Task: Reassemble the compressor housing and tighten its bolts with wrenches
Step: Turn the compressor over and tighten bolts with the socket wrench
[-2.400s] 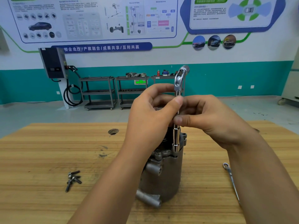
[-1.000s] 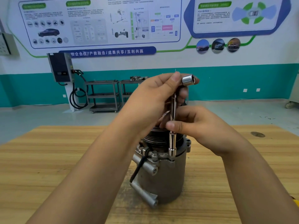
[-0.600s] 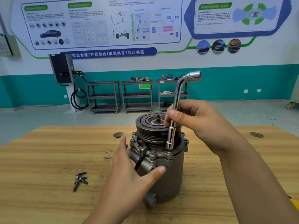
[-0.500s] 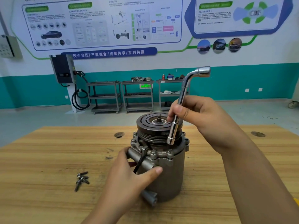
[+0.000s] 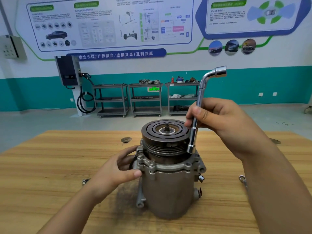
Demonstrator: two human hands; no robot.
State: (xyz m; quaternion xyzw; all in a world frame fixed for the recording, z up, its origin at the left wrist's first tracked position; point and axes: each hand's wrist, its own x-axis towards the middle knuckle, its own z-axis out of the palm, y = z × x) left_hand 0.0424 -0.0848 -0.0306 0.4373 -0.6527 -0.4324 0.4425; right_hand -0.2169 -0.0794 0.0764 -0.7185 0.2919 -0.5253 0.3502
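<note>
At centre of the pale wooden tabletop (image 5: 50,166), the grey cast-metal compressor housing (image 5: 168,188) stands upright, with a dark grooved pulley (image 5: 164,132) on top. Left hand (image 5: 116,173): grip curled round the housing's left flange, thumb pressed on the front wall. Right hand (image 5: 224,122): grip closed round the shaft of a chrome L-shaped socket wrench (image 5: 198,102), held near upright, lower socket end at the rear-right flange beside the pulley; whether it sits on a bolt cannot be told. A slim steel spanner (image 5: 242,179) lies right of the housing, partly hidden by the forearm.
</note>
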